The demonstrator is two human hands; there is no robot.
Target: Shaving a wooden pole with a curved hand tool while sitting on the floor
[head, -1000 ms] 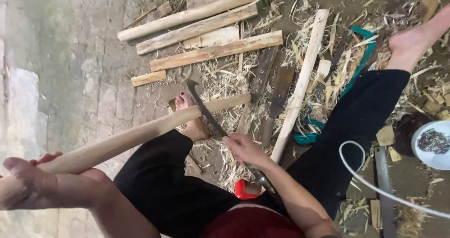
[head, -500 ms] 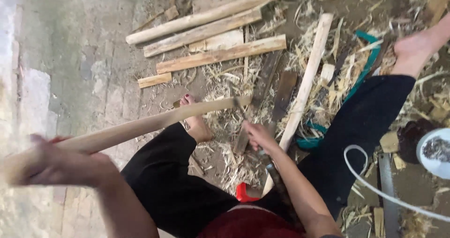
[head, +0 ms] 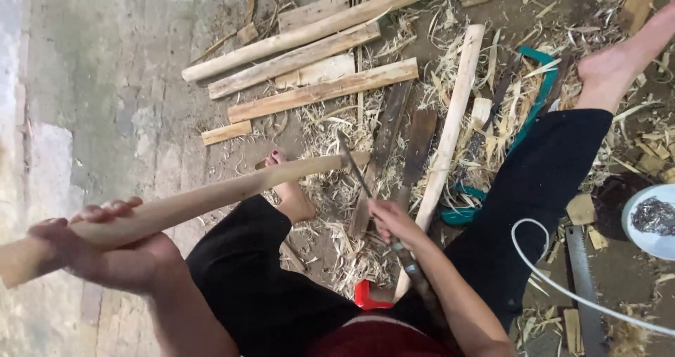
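Shaving the wooden pole: left hand clenched on its near end, right hand grasping the long blade at the far tip (over the floor shavings). Judgement: shallow angle, short strokes, foot clear.

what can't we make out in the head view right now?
- Knife: handle end hidden behind the right hand and forearm.
- Pole: near end cut off by the left edge, past the left hand.
- Saw: handle runs off the bottom edge.
- White bowl: cut by the right edge; contents unclear.
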